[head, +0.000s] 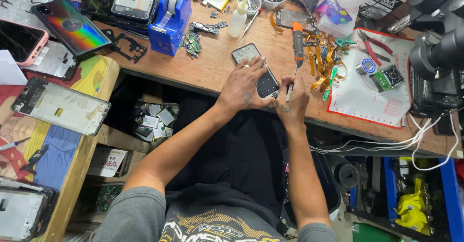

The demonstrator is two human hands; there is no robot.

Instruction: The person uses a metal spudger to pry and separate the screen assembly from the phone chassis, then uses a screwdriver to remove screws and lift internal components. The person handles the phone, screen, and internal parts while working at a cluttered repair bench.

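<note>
Left hand (244, 85) pins flat glossy phone (256, 70); right hand (292, 102) grips slim metal tool (290, 91).

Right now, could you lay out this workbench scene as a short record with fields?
Place: wooden workbench, seen from above
Left hand: pressing down on a dark phone
Right hand: grip on a thin metal tool, tip at the phone's lower end
Beside: orange-handled screwdriver, blue tape dispenser, white squeeze bottle
</note>
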